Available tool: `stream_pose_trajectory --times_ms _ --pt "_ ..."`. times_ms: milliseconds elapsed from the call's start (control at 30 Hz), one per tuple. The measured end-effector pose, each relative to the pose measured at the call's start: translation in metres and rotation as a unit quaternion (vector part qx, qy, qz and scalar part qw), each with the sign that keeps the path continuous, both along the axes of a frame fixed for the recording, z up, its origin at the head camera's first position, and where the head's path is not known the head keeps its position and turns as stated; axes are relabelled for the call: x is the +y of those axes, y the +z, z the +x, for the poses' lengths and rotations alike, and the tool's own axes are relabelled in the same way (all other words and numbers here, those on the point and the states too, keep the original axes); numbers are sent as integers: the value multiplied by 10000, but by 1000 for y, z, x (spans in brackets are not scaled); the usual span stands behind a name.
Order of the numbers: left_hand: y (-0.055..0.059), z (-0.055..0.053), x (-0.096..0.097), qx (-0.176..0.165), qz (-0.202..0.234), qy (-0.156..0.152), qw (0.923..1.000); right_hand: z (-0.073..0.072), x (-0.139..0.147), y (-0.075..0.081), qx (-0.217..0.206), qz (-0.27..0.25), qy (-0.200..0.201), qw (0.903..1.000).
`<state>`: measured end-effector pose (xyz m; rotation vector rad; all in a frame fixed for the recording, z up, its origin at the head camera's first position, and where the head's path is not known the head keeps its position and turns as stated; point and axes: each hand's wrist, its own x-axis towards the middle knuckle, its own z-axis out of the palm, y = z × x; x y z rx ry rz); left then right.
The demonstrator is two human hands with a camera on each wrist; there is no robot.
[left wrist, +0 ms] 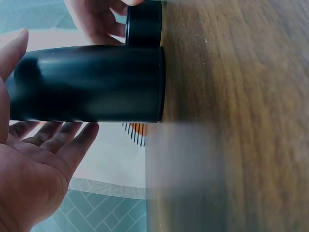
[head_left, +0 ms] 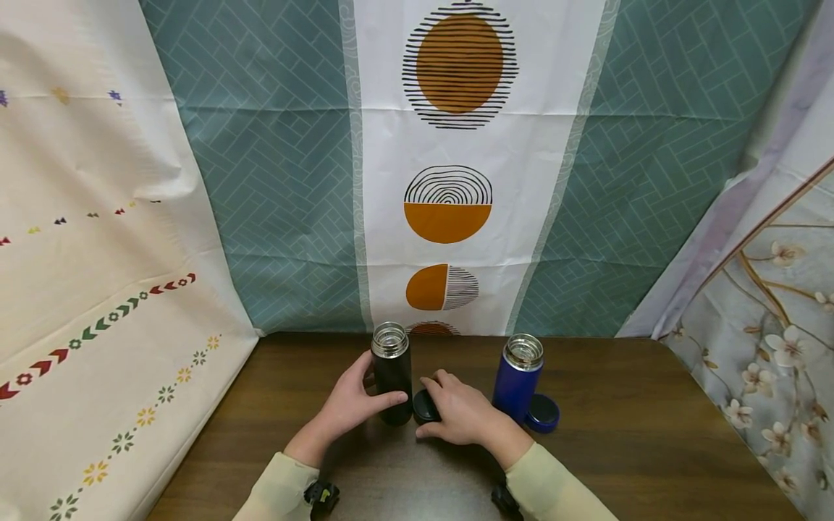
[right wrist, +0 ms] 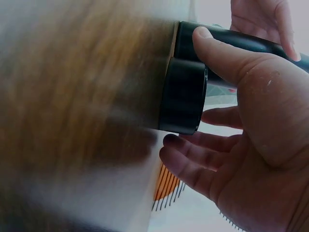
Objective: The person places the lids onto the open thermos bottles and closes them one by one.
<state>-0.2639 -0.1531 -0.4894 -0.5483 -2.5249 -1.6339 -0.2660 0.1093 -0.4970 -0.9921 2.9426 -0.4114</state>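
Note:
A black bottle (head_left: 394, 376) stands uncapped on the table, its steel threaded mouth showing. My left hand (head_left: 355, 401) is round its left side, thumb across the front and fingers at the back; in the left wrist view, fingertips (left wrist: 91, 129) meet the bottle's edge. Beside the bottle's base is its black lid (right wrist: 183, 96), lying on the table. My right hand (head_left: 464, 411) spreads about the lid, with the thumb on one side and loosely bent fingers on the other. Space shows between thumb and lid in the right wrist view.
To the right stands an uncapped blue bottle (head_left: 518, 380), with a blue-rimmed lid (head_left: 542, 413) lying beside its base. The brown wooden table (head_left: 625, 434) ends at a patterned cloth backdrop (head_left: 449, 145). Light cloths hang at the left and right sides.

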Motion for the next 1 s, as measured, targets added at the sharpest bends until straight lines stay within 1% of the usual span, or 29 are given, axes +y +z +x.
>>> stream_pose_trajectory --times_ms 100,300,500,700,1000 --pt "0 0 0 -13 2 -11 10000 -1 1 -2 -43 3 16 10000" --pt "0 1 1 -49 -9 29 10000 -3 2 -4 28 34 61 10000" --pt "1 1 2 -79 -5 25 10000 -5 2 -6 -55 40 7 10000" --pt "0 1 2 -71 15 -11 10000 -5 2 -6 13 94 34 9999" --pt "-2 1 3 -20 -18 54 10000 -2 1 -6 82 146 54 9998"
